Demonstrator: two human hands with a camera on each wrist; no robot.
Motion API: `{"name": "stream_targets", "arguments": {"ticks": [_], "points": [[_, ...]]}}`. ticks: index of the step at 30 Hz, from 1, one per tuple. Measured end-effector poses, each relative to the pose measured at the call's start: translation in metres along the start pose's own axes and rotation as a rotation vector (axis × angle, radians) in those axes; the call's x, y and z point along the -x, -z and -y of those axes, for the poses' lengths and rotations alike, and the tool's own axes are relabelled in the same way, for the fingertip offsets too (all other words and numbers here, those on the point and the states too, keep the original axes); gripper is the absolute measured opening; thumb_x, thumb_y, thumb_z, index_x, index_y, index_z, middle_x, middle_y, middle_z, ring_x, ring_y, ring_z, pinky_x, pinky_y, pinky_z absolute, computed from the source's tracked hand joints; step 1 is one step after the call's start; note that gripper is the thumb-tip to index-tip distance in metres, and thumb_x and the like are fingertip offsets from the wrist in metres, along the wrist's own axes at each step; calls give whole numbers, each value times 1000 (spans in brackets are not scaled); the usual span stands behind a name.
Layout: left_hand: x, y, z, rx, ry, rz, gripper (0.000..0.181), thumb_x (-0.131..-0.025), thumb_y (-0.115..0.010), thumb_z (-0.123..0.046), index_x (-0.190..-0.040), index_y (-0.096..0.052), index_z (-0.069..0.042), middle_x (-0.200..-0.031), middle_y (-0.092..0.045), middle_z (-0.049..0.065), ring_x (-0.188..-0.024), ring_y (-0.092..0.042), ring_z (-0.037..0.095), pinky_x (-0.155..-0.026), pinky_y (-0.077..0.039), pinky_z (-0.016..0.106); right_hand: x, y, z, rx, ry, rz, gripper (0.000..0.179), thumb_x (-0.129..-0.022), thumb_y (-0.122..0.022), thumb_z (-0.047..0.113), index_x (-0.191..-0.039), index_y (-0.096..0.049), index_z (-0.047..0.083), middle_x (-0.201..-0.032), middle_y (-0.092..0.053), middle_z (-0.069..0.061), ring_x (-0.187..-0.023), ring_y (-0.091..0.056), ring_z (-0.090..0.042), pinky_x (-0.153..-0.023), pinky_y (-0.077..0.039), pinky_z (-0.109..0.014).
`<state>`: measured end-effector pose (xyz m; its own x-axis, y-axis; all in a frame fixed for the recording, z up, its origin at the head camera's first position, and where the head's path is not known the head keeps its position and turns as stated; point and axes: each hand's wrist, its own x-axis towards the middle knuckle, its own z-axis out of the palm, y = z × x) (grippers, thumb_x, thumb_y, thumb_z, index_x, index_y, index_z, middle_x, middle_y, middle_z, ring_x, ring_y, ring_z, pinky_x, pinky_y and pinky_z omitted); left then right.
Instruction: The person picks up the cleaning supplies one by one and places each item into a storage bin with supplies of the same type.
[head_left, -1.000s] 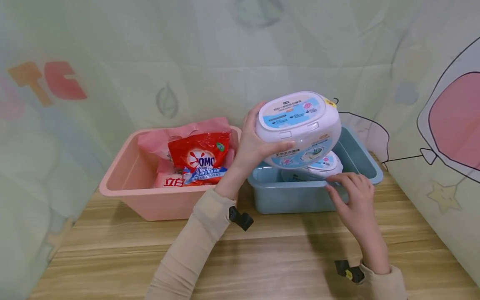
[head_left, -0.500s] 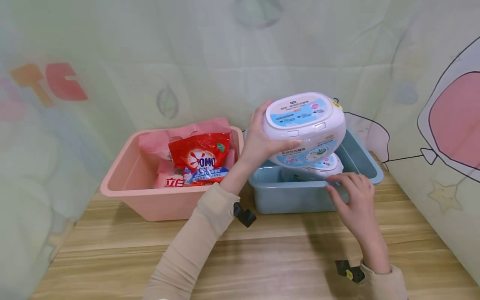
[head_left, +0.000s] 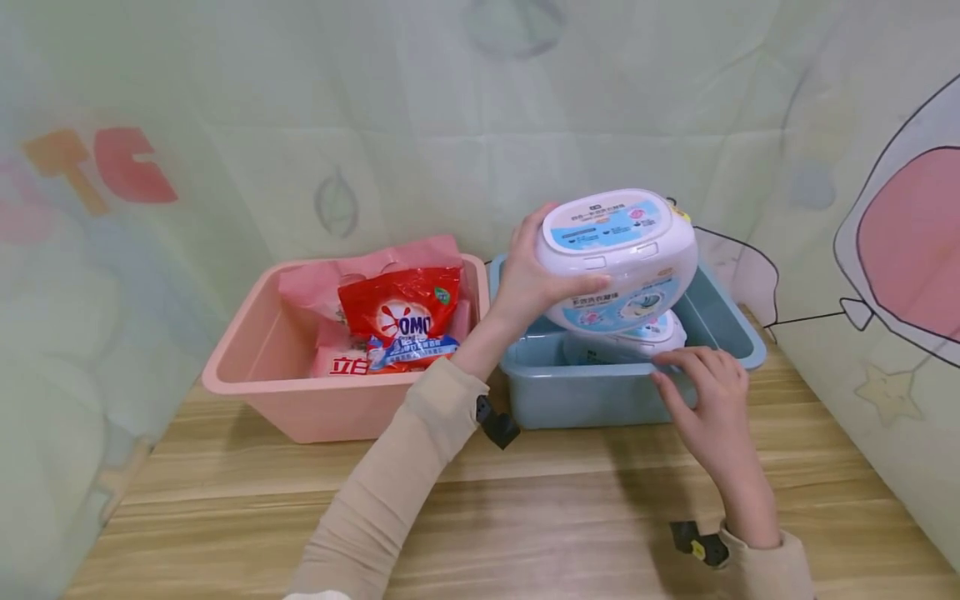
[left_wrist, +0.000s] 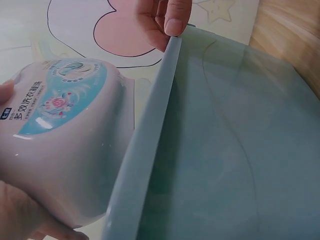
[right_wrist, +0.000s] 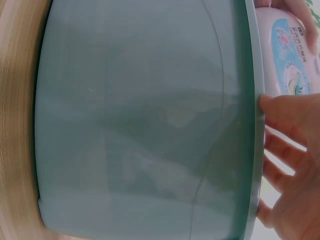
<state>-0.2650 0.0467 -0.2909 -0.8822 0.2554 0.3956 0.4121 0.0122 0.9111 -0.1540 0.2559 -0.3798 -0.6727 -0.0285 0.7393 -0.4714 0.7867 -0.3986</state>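
Observation:
My left hand (head_left: 525,283) grips a white tub of laundry pods (head_left: 622,262) by its left end, the thumb across its front. The tub is tilted and held over the blue-grey plastic bin (head_left: 585,400). Below it a second white tub (head_left: 592,348) lies in that bin, partly covered by the held one. At the bin's front rim, my right hand (head_left: 708,396) pinches the edge between thumb and fingers. The left wrist view has the held tub (left_wrist: 75,150) beside the bin's wall (left_wrist: 225,140); the right wrist view shows my right fingertips along the rim.
Left of the blue-grey bin stands a pink bin (head_left: 315,408). A red OMO detergent bag (head_left: 401,308) and pink packages (head_left: 307,283) lie in it. Both bins stand on a wood-grain table (head_left: 555,517), with a printed cloth (head_left: 420,125) behind and at the sides.
My left hand has carried the held tub a little to the right and slightly down over the blue-grey bin. The right hand has stayed on the rim.

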Motion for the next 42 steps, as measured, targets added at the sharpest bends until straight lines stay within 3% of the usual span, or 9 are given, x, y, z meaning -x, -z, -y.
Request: {"name": "stream_targets", "arguments": {"ticks": [11,21,26,42], "points": [[-9,-6,4,-87,13,63,95,-68,-85,-25,-145,-31,-24,-140,-39,2,-122,-42,14,-92,-51,32,3,-2,-2,1,-28,18,19,-79,-74,-3,-96,-67,0,-98,-64,-15,-100,-48,-32,-95,-26,-53],[-16,-7,5,-156,24,113,98,-67,-86,-29,-146,-29,-25,-140,-38,1,-121,-40,15,-95,-48,36,2,-7,-2,-2,-7,12,19,-78,-74,-3,-96,-67,-1,-97,-63,-16,-99,-48,-34,-95,-26,-53],[-21,-8,3,-149,34,138,99,-67,-86,-28,-147,-28,-22,-141,-37,3,-122,-39,17,-96,-47,38,1,-7,-1,3,-19,19,19,-79,-74,-2,-97,-67,0,-97,-64,-16,-99,-48,-33,-96,-26,-53],[-43,-21,4,-247,29,208,100,-67,-86,-32,-147,-28,-23,-142,-35,1,-122,-38,16,-96,-46,36,1,-2,-3,17,-33,21,19,-80,-74,-1,-98,-67,0,-97,-63,-16,-100,-47,-33,-97,-25,-55]]}}
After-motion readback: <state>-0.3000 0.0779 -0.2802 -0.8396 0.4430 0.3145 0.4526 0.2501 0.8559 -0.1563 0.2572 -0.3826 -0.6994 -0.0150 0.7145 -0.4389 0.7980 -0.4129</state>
